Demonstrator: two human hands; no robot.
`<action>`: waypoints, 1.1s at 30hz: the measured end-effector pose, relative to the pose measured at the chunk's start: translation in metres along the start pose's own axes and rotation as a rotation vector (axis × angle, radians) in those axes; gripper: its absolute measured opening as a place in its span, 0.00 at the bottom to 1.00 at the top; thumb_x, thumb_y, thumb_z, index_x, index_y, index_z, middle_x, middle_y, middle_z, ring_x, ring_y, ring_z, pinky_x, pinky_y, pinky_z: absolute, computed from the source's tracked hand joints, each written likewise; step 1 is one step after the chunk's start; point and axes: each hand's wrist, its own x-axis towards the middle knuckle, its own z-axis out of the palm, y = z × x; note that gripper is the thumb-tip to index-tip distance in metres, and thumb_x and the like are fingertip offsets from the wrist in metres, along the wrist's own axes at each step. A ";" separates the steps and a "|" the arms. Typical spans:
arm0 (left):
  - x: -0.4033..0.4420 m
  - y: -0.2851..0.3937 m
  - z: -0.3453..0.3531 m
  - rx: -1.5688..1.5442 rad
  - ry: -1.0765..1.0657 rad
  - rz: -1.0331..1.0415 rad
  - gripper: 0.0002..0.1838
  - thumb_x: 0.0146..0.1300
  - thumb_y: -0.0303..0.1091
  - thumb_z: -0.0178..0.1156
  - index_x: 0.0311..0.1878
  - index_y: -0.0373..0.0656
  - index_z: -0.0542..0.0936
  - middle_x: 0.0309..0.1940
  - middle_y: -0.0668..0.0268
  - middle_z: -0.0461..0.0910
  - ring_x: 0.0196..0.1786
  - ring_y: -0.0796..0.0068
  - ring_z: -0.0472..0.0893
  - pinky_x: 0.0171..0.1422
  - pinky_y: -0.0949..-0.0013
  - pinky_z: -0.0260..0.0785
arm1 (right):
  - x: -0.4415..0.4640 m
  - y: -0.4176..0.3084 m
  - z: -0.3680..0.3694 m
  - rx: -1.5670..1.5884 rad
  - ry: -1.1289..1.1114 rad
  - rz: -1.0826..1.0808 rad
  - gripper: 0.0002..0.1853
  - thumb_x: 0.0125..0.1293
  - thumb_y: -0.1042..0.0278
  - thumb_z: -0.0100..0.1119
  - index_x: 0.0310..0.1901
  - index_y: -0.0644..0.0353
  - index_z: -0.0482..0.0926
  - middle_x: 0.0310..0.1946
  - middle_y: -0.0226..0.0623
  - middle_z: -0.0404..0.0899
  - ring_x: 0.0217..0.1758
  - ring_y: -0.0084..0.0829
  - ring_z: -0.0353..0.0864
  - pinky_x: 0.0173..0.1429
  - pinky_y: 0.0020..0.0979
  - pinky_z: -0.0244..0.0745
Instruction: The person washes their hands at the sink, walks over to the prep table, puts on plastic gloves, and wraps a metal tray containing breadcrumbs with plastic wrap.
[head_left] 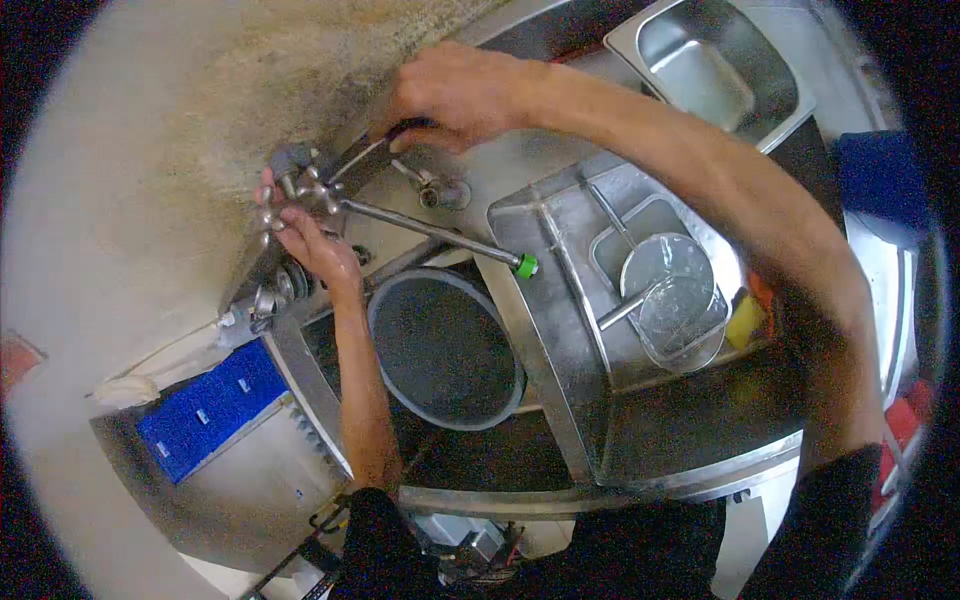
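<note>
A metal faucet (325,197) sits at the wall above a sink, its long spout (430,227) ending in a green tip (526,265). My left hand (318,250) is wrapped around the faucet body from below, near its knobs. Higher up, my right hand (460,97) grips a screwdriver-like tool (358,160), with a dark handle partly hidden in the fingers. Its thin metal shaft slants down to the faucet body; whether the tip touches cannot be made out. Close below the right hand, a small metal fitting (445,192) rises from the counter.
A large round grey container (374,345) stands in the left basin. Strainers with handles (668,275) lie in the right basin beside something yellow (744,320). A steel pan (790,100) is at the upper right. Left, a blue piece (212,410) rests near pipes (285,285).
</note>
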 end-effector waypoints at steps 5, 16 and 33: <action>0.002 0.002 -0.002 0.053 -0.038 0.053 0.27 0.74 0.45 0.43 0.70 0.38 0.62 0.71 0.59 0.60 0.71 0.66 0.59 0.76 0.61 0.41 | 0.010 0.003 -0.006 0.049 -0.060 0.037 0.12 0.60 0.60 0.60 0.45 0.53 0.81 0.33 0.44 0.81 0.39 0.49 0.79 0.42 0.47 0.73; -0.011 0.022 -0.007 0.027 -0.018 -0.059 0.37 0.71 0.42 0.52 0.74 0.38 0.46 0.73 0.59 0.54 0.75 0.67 0.50 0.76 0.61 0.40 | -0.015 -0.012 -0.022 -0.002 0.014 0.033 0.16 0.63 0.53 0.57 0.47 0.53 0.79 0.35 0.44 0.82 0.41 0.49 0.80 0.43 0.48 0.74; -0.284 -0.024 -0.171 0.430 0.112 -0.558 0.21 0.73 0.44 0.47 0.56 0.36 0.75 0.50 0.60 0.79 0.49 0.66 0.77 0.57 0.63 0.66 | -0.121 -0.056 0.062 -0.587 0.235 0.530 0.17 0.58 0.62 0.58 0.50 0.54 0.76 0.56 0.45 0.71 0.62 0.46 0.68 0.61 0.46 0.68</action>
